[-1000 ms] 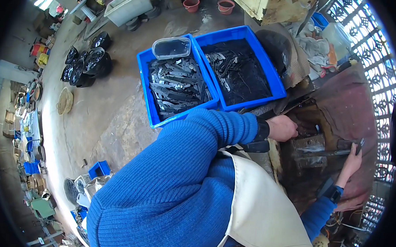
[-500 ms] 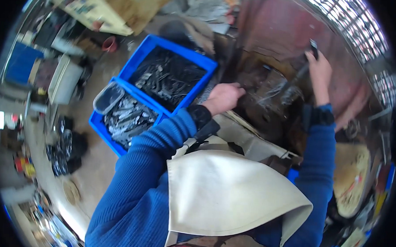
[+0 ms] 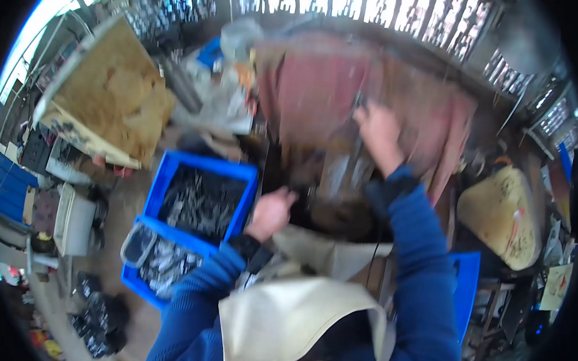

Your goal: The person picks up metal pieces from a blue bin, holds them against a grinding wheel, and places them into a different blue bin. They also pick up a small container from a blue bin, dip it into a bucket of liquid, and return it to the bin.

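Gripping a thin dark lever [image 3: 355, 106] on the reddish machine [image 3: 318, 98], my right hand [image 3: 378, 134] is closed around it up high; my left hand [image 3: 271, 212] curls low beside the blue crate [image 3: 202, 168] of dark metal parts [image 3: 201, 199], keeping them within reach.

Barred windows [image 3: 348, 9] behind, daylight; dusty concrete floor [image 3: 117, 212]; cluttered workshop.

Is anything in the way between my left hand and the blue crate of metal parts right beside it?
Nothing visible: the left hand sits just past the blue crate's right rim, with no object between them.
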{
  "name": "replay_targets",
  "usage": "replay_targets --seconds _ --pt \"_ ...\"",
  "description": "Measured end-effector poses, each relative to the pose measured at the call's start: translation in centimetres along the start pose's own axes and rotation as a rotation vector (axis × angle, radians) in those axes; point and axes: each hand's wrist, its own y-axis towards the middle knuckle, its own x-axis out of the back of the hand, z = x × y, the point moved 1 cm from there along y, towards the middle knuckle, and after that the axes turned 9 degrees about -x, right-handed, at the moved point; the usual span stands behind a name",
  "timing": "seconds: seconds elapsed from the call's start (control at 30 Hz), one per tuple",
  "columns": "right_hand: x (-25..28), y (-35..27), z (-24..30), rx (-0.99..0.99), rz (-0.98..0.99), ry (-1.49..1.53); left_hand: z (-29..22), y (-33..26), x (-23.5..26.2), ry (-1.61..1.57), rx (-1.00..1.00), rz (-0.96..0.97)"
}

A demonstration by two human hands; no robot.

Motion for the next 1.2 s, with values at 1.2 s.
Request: replay_targets --seconds 1.2 --pt "1.8 -5.4 2.5 -0.207 0.147 0.002 -2.0 -4.7 0.7 -0.016 -0.086 0.038"
